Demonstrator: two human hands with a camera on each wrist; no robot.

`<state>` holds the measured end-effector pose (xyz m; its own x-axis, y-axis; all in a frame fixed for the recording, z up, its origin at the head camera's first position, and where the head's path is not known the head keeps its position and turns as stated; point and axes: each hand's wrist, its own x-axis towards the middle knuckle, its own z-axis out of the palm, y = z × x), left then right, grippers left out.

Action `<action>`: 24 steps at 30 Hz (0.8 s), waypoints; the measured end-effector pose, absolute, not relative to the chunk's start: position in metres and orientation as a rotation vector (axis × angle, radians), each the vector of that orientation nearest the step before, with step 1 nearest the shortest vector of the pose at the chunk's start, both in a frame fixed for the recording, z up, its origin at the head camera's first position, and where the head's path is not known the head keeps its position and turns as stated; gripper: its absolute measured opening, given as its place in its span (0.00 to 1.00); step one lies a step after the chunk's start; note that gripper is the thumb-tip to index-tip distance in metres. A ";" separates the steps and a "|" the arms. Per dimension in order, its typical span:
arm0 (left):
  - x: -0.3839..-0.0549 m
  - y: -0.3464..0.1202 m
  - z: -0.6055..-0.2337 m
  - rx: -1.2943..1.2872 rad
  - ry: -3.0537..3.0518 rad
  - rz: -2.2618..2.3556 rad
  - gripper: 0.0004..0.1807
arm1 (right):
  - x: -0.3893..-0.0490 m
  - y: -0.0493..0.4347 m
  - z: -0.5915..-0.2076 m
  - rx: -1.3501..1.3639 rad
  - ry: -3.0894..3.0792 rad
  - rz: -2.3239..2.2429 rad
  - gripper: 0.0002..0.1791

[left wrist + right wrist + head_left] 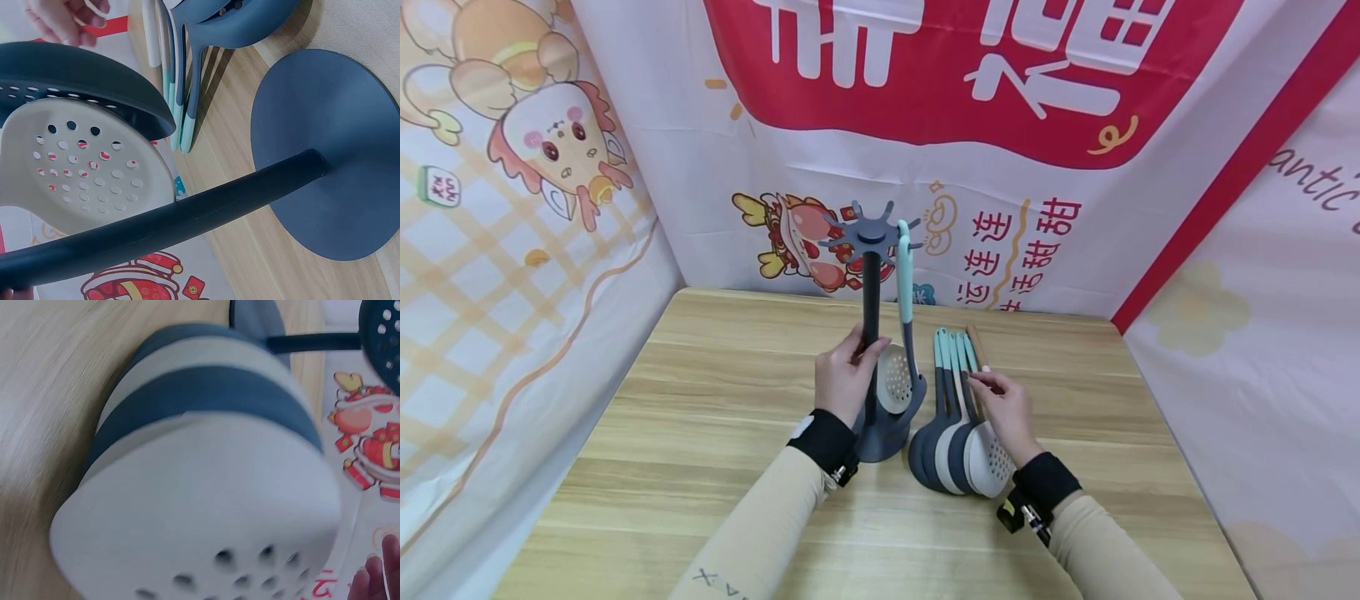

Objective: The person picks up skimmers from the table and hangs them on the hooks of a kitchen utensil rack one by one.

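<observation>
Dark-grey, round-based utensil stand (871, 292) upright on wood-grain table (700, 417), my L hand (841, 382) wrapped round its pole; R hand (1009, 412) loose, nothing held, nr teal-handled grey-and-white utensils (955, 454), contact unclear.

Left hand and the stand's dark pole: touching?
Touching. The head view shows the left hand gripping the dark pole, which runs between its thumb and fingers.

Dark-grey, round-based, spoke-topped utensil stand (871, 292), upright at centre; pale-grey perforated spoon (894, 379) and dark-grey, mint-handled strainer (906, 308) hanging at its right; farther right, nested dark-and-pale-grey utensils (958, 454), mostly mint-handled, heads near, handles far
</observation>
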<state>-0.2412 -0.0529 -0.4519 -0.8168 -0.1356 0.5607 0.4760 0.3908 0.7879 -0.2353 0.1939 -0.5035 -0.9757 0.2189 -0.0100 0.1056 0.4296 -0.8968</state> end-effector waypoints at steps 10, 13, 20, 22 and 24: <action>-0.243 -0.053 -0.453 -0.283 -2.111 -1.476 0.14 | -0.235 0.212 -0.516 -0.388 -2.647 1.532 0.21; -0.243 -0.053 -0.453 -0.287 -2.108 -1.467 0.14 | -0.235 0.217 -0.521 -0.394 -2.672 1.486 0.21; -0.242 -0.053 -0.452 -0.291 -2.114 -1.459 0.13 | -0.234 0.226 -0.530 -0.447 -2.690 1.462 0.24; -0.242 -0.053 -0.452 -0.289 -2.115 -1.460 0.13 | -0.234 0.228 -0.532 -0.464 -2.688 1.462 0.25; -0.242 -0.053 -0.452 -0.287 -2.115 -1.460 0.14 | -0.235 0.230 -0.535 -0.473 -2.691 1.456 0.27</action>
